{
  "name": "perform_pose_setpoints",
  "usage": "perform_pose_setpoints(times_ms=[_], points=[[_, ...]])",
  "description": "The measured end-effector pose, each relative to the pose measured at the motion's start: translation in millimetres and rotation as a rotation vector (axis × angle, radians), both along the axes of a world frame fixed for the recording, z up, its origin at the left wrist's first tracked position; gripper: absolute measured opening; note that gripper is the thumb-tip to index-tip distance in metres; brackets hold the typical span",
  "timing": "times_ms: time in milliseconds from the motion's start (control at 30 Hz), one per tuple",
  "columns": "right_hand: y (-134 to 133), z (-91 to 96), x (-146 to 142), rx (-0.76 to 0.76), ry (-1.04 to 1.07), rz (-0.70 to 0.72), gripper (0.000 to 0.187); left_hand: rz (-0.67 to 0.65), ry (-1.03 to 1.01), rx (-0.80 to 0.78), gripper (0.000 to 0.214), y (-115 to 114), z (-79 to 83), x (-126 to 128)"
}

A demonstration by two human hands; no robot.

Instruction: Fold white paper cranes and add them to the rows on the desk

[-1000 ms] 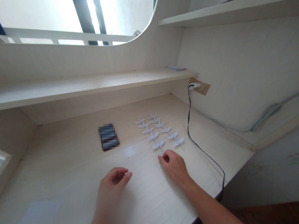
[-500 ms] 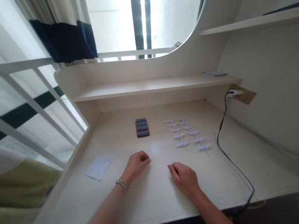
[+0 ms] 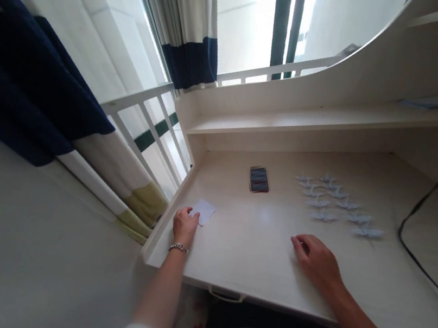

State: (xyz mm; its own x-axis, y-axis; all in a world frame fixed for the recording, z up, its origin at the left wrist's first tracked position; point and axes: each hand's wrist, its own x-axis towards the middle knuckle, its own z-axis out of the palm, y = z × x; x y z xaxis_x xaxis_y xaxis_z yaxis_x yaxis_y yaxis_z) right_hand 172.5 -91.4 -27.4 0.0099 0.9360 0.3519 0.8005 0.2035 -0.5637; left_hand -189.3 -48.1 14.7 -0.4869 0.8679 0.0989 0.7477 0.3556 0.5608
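Observation:
My left hand [image 3: 186, 227] is at the left side of the desk, beside a white square of paper [image 3: 206, 210] lying flat. Its thumb and fingers are apart at the paper's left edge; whether they touch it is hard to tell. Loosely curled, my right hand [image 3: 318, 260] rests on the desk near the front, with nothing visible in it. To its upper right stand small folded white paper cranes [image 3: 319, 203], several of them in two rows. A dark, pixelated rectangular object [image 3: 258, 179] lies toward the back, between paper and cranes.
The white desk [image 3: 249, 252] has a raised edge on the left and a shelf [image 3: 278, 122] along the back. A black cable [image 3: 414, 244] runs down the right side. Curtains [image 3: 190, 53] and a railing [image 3: 146, 114] stand beyond the left edge.
The view has turned left. My left hand has moved left across the desk to the white paper, and its fingers have spread. My right hand stays curled in about the same place.

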Motion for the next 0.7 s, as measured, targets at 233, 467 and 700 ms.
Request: perform_pose_setpoints(times_ms=[233,467,700], points=[[2.8,-1.4,1.3,0.024,0.009,0.012,0.028,0.079,0.009,-0.089,0.051,24.8,0.6,-14.3],[2.5,0.7,3.5,0.002,0.040,0.029,0.027,-0.061,-0.172,-0.040,0.029,19.7,4.5,-6.9],[2.3,9.4,3.6,-0.095,0.173,0.014,0.030,-0.373,-0.470,-0.038,0.028,8.5,4.6,51.6]])
